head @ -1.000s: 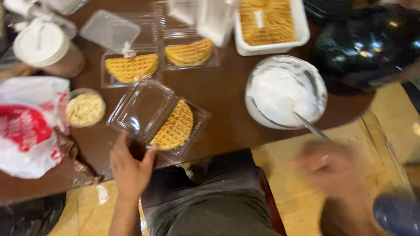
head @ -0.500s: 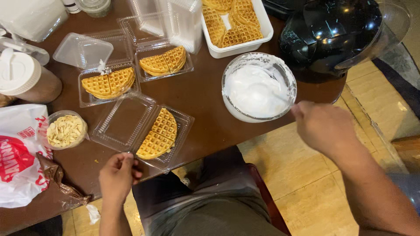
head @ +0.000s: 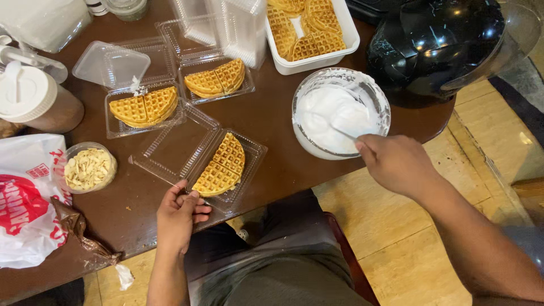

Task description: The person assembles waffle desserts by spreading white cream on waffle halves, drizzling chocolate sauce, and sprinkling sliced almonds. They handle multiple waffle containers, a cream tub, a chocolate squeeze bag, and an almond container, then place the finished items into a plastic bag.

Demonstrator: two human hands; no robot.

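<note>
Two hands work at a brown table (head: 272, 122); at the far right of it sits a big black domed appliance (head: 436, 45), glossy and round; left of that, at the far edge, a white rectangular tub (head: 348, 34) holds a pile of waffle pieces; just near of the tub stands a clear bowl of white cream (head: 340, 113), and the right hand (head: 396, 164) is closed around the handle of a spatula (head: 348, 124) whose blade lies in the cream; at the near left a white and red plastic bag (head: 28, 209) hangs over the table edge; in the middle near edge an open clear clamshell box (head: 195, 161) holds a folded waffle (head: 221, 164) in its right half, and the left hand (head: 178, 212) pinches the box's near rim, fingers curled on the plastic; farther off lie two more clamshell boxes with waffles (head: 147, 105); at the far left stands a brown cup with a white lid (head: 34, 102); smallest, a round tub of sliced almonds (head: 88, 168) sits just beside the bag.
</note>
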